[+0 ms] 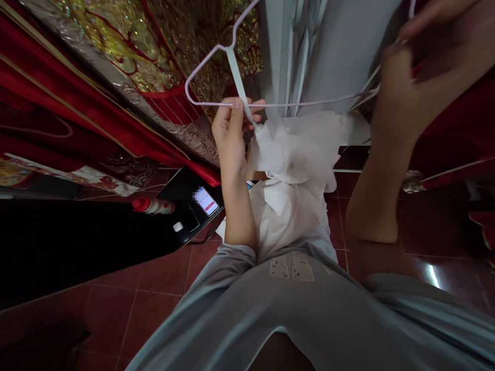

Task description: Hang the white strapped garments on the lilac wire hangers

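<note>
A pale pink clothes hanger point(294, 105) is held up in front of me, tilted. My left hand point(235, 121) pinches its lower bar, where a white strap point(236, 74) loops over the hanger's left shoulder. The strap runs down to a white ruffled garment point(294, 149) hanging below the bar against my body. At the upper right, my right hand point(417, 72) is closed by the hanger's right end, with a second thin strap at its fingers. Its palm and the hanger's end are partly hidden, and the fingertips are dim.
Gold-sequined and red garments point(162, 51) hang at the left. A black table point(96, 237) bears a lit phone point(208, 201), a red-capped bottle point(152, 205) and a small white case point(178, 226). Grey panels point(348, 46) stand ahead; red cloth hangs at the right.
</note>
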`<state>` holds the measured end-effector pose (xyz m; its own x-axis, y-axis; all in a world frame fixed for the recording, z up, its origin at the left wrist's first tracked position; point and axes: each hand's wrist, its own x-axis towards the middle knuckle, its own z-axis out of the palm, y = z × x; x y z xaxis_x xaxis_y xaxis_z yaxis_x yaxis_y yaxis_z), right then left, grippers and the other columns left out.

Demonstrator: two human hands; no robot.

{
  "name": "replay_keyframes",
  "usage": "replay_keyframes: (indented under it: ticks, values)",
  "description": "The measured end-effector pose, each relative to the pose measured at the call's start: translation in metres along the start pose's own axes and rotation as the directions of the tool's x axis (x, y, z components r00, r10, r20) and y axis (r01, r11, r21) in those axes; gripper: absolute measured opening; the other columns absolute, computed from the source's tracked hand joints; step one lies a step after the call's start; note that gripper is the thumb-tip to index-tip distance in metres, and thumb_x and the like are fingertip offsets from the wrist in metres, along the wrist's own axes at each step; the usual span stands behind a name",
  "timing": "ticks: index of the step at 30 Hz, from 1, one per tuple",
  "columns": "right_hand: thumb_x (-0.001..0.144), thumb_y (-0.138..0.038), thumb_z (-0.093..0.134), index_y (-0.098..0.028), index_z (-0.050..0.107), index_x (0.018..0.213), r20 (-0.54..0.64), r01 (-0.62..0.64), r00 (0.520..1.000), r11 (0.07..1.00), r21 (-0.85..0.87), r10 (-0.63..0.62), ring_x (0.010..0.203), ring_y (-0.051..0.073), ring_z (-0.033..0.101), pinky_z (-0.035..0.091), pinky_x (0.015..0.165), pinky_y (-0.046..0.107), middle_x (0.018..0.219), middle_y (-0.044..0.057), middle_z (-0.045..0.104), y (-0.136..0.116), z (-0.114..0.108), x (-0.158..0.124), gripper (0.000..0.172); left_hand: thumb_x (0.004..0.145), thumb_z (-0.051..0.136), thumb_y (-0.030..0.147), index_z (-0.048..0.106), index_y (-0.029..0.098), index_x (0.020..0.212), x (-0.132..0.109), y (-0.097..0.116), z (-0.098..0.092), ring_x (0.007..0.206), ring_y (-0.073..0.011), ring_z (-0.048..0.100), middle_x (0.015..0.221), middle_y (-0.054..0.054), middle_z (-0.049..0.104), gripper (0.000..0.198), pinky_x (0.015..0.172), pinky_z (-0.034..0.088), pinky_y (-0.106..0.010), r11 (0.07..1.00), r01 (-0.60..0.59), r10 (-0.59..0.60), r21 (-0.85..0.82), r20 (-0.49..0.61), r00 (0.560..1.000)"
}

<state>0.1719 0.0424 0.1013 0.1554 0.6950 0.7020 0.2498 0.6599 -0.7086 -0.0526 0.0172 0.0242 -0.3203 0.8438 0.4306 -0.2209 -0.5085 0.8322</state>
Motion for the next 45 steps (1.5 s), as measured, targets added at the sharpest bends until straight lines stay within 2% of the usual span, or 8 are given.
replay_keyframes:
  ticks: [4,13,24,27,30,33,39,45]
  values:
    - [0.077,-0.009,0.061,-0.023,0.068,0.096,0.218,0.031,0.976,0.990,-0.141,0.000,0.064,0.007,0.045,0.032,0.056,0.024,0.092,-0.002,0.065,0.008,0.013,-0.039,0.025,0.097,0.063,0.057,0.065,0.027,0.091,-0.002,-0.001,-0.002,0.086,-0.0276,0.065,0.097,-0.005,0.072,0.031,0.073,0.047,-0.038,1.000,0.027,-0.027,0.010,0.012,1.000]
    - [0.083,-0.022,0.065,-0.026,0.070,0.094,0.178,-0.056,0.980,0.985,-0.164,0.086,0.055,0.005,0.037,0.030,0.053,0.026,0.092,0.000,0.059,0.022,0.017,-0.059,0.013,0.091,0.076,0.047,0.070,0.028,0.099,-0.013,0.003,-0.007,0.094,-0.0277,0.066,0.090,-0.003,0.070,0.021,0.085,0.050,-0.039,0.986,-0.102,0.098,0.129,0.037,0.995]
    - [0.077,-0.026,0.074,-0.023,0.068,0.082,0.159,-0.046,0.984,0.983,-0.179,0.075,0.051,0.003,0.036,0.028,0.049,0.026,0.087,0.000,0.058,0.031,0.015,-0.048,0.008,0.092,0.070,0.037,0.073,0.029,0.091,-0.009,0.039,-0.019,0.063,-0.0225,0.058,0.088,-0.008,0.067,0.009,0.047,0.037,-0.032,0.988,0.048,-0.048,0.145,-0.007,0.999]
    - [0.076,-0.023,0.074,-0.021,0.070,0.082,0.178,-0.035,0.982,0.983,-0.179,0.067,0.051,0.003,0.036,0.029,0.050,0.024,0.084,0.000,0.058,0.030,0.014,-0.046,0.008,0.103,0.055,0.033,0.071,0.028,0.102,0.014,0.066,-0.015,0.074,-0.0221,0.063,0.114,-0.005,0.068,0.017,0.048,0.042,-0.030,0.978,0.210,-0.210,0.011,0.013,0.978]
    - [0.078,-0.022,0.072,-0.021,0.070,0.084,0.205,-0.035,0.976,0.984,-0.175,0.072,0.052,0.003,0.036,0.030,0.051,0.023,0.084,0.000,0.059,0.030,0.014,-0.046,0.006,0.113,0.010,0.032,0.070,0.018,0.100,0.039,0.095,-0.010,0.079,-0.0176,0.061,0.132,-0.003,0.061,0.063,0.054,0.048,-0.026,0.934,0.345,-0.337,-0.086,0.101,0.936]
    - [0.080,-0.020,0.069,-0.021,0.070,0.087,0.221,-0.051,0.971,0.983,-0.175,0.090,0.053,0.003,0.037,0.029,0.051,0.023,0.087,-0.001,0.060,0.031,0.018,-0.049,0.007,0.109,-0.005,0.039,0.068,0.015,0.113,0.053,0.109,-0.009,0.108,-0.0212,0.057,0.139,-0.003,0.056,0.076,0.073,0.053,-0.026,0.940,0.309,-0.278,-0.142,0.203,0.939]
    - [0.081,-0.017,0.067,-0.024,0.069,0.087,0.223,-0.080,0.968,0.982,-0.170,0.117,0.057,0.004,0.037,0.032,0.054,0.024,0.086,-0.001,0.059,0.030,0.020,-0.049,0.009,0.109,0.004,0.043,0.062,0.026,0.128,0.037,0.095,-0.039,0.147,-0.0116,0.007,0.132,0.004,0.061,0.064,0.103,0.045,-0.029,0.961,0.126,-0.134,-0.247,-0.014,0.991]
    - [0.078,-0.015,0.067,-0.020,0.069,0.086,0.195,-0.082,0.973,0.978,-0.190,0.120,0.059,0.004,0.039,0.035,0.058,0.025,0.087,0.000,0.057,0.034,0.016,-0.045,0.009,0.111,0.015,0.038,0.059,0.026,0.127,0.009,0.067,-0.054,0.143,-0.0216,0.025,0.133,0.003,0.060,0.049,0.094,0.048,-0.034,0.970,0.055,-0.123,-0.238,-0.283,0.951]
